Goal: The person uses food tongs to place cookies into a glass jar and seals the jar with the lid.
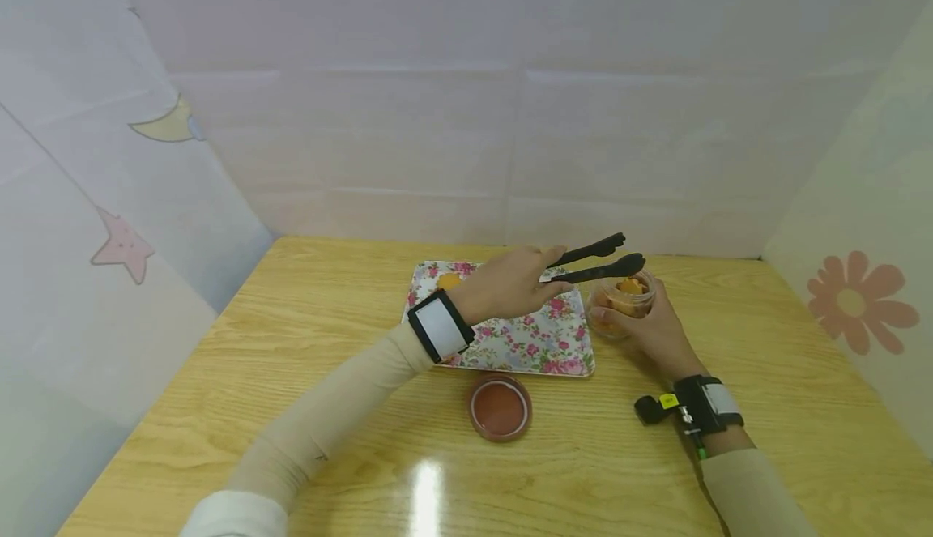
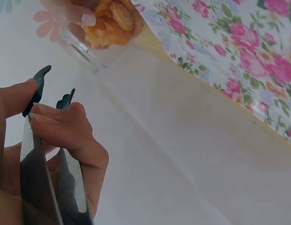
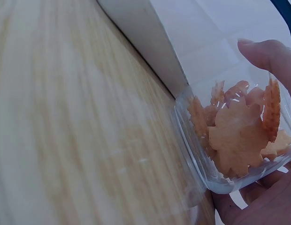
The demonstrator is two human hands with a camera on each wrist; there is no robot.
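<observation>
Pinching black tongs (image 1: 594, 260) in left hand (image 1: 510, 282), right hand (image 1: 652, 330) curled round jar (image 1: 621, 300)

1. Soft, even overhead light fills the head view; a white glare streak marks the glossy light wooden table (image 1: 426, 484).
2. Wrist views are overexposed, blurred up close.
</observation>
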